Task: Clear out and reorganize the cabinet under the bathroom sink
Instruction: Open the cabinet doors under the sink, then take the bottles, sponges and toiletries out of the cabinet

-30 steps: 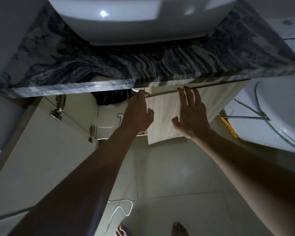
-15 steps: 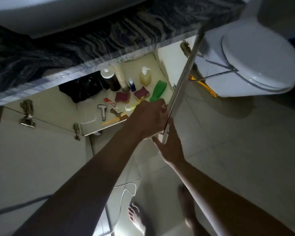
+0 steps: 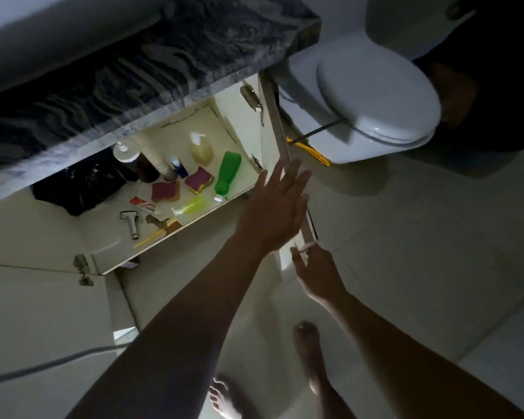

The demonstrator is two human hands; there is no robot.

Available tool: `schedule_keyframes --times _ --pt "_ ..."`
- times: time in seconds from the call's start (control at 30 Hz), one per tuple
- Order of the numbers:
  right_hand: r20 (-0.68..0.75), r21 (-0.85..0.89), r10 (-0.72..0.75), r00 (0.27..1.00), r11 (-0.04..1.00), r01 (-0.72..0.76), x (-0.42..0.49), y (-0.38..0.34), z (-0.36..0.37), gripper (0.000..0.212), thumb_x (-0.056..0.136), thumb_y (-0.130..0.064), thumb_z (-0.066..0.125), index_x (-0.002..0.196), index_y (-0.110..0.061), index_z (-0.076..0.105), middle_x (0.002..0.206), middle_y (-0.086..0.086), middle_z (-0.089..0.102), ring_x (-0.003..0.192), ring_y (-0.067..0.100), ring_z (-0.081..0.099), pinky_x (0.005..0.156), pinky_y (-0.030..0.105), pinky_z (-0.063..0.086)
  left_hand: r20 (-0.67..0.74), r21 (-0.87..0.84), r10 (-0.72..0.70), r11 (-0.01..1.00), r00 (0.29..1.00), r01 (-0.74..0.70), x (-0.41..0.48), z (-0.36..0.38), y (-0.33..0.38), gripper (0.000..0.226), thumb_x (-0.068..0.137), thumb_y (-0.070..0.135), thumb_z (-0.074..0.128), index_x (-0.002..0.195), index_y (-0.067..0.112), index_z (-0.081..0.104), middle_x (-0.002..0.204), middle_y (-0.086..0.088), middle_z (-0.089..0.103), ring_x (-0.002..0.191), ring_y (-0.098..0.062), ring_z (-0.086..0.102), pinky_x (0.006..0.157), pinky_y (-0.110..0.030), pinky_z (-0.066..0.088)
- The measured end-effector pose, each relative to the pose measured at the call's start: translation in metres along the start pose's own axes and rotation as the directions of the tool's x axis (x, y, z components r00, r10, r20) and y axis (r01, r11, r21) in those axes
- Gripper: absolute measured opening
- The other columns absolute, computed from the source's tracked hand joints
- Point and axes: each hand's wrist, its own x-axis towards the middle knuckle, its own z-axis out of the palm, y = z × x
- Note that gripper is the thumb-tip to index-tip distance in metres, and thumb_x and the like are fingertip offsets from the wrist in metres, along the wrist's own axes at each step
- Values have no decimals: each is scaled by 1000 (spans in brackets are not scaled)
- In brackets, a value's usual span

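The cabinet under the marble counter (image 3: 139,74) stands open. On its floor (image 3: 212,125) are a green bottle (image 3: 227,172) lying down, a pale yellow pump bottle (image 3: 201,149), a dark pump bottle (image 3: 136,164), a small blue bottle (image 3: 179,169), two purple sponges (image 3: 165,191) (image 3: 199,179), a metal sprayer head (image 3: 130,222) and a black bag (image 3: 79,186). The right door (image 3: 277,140) is swung out, seen edge-on. My left hand (image 3: 273,204) lies flat with straight fingers against that door's edge. My right hand (image 3: 315,267) pinches the door's lower corner.
A white toilet (image 3: 375,95) stands close to the right of the open door, with a yellow item (image 3: 313,154) on the floor beside it. The left door (image 3: 28,303) is swung open too. A white cable (image 3: 43,365) crosses the floor tiles. My bare feet (image 3: 309,355) are below.
The right cabinet door went from shut to swung wide open, showing the items inside. My left hand let go of its edge and opened flat; the view turned right toward the toilet.
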Motion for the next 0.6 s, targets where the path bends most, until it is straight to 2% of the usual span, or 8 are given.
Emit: schedule_keyframes --times 0.1,0.13,0.27,0.4,0.43,0.5,0.53,0.6 --pt "-9 -43 72 997 996 -72 13 23 -38 42 100 -44 50 105 -4 63 98 13 72 87 24 70 71 22 45 -37 8 -4 1000 999 5 21 14 25 54 103 38 22 149 18 41 161 -8 26 150 -29 20 120 -51 17" --pt "-17 -64 85 996 994 -86 17 27 -49 44 100 -44 49 105 -2 64 101 15 72 92 28 70 75 23 44 -41 17 -4 1000 999 4 29 19 30 52 104 38 24 149 18 41 161 -8 26 150 -29 19 120 -51 15" --pt "21 -131 169 985 978 -165 34 33 -84 46 103 -38 47 113 4 63 114 20 69 107 34 65 81 24 40 -43 29 -20 999 999 21 52 27 47 49 104 37 31 149 19 41 160 -7 28 150 -30 19 119 -49 17" --pt "145 -281 299 943 926 -251 41 24 -100 50 108 -37 28 136 -1 51 136 22 56 125 36 54 105 37 38 0 12 -11 1000 1000 11 60 18 47 51 102 34 33 150 20 39 160 -6 30 149 -31 23 114 -50 28" --pt "203 -355 349 915 897 -264 41 22 -100 52 109 -36 22 142 -3 45 141 22 52 126 35 52 108 40 37 14 1 3 1000 1000 -3 61 13 45 51 100 32 36 150 19 39 159 -6 32 148 -30 25 112 -49 31" --pt "298 -433 440 847 853 -290 37 9 -105 63 107 -46 16 143 -4 44 142 23 52 112 30 59 107 43 40 64 -42 13 999 998 -11 62 -4 37 53 96 26 43 148 16 43 156 -6 38 142 -28 38 105 -48 39" --pt "348 -459 441 827 850 -260 34 0 -108 70 104 -55 18 140 -3 48 139 22 55 105 28 62 105 41 42 96 -64 -6 998 995 13 62 -14 32 54 93 24 46 147 15 44 154 -7 41 137 -27 45 103 -47 43" --pt "478 -465 366 799 877 -123 33 -24 -116 70 100 -61 30 132 -5 57 128 16 64 108 27 64 97 37 44 145 -96 -114 987 983 129 56 -38 21 56 90 24 46 146 16 46 152 -7 44 130 -28 52 101 -47 46"
